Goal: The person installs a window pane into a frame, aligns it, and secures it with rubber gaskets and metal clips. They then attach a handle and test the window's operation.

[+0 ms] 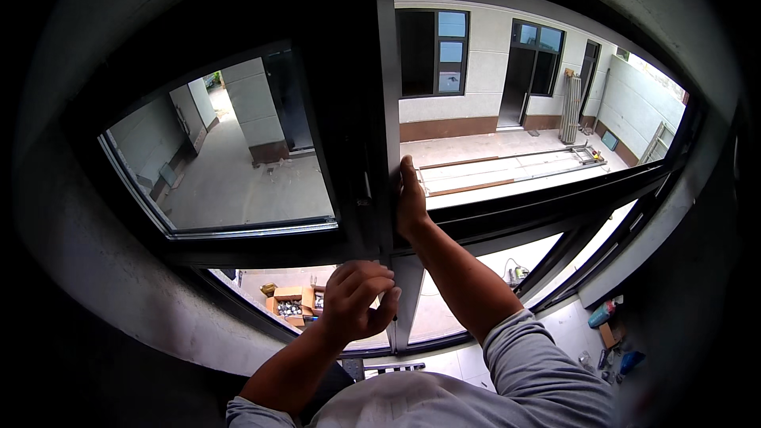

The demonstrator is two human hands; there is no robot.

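In front of me stands a dark window frame with a glazed sash on the left and an opening on the right. My right hand is raised against the grey upright bar in the middle. Its thumb points up along the bar, and its fingers close round the edge, partly hidden. Lower and to the left, my left hand is closed, fingers curled in toward the thumb, in front of the frame's lower middle post. Whatever it may pinch is too small to make out.
Beyond the window lies a courtyard with long metal bars on the ground and bundled lengths against the far wall. Open cardboard boxes show below left. At lower right, a blue-green bottle and scattered small items lie on the floor.
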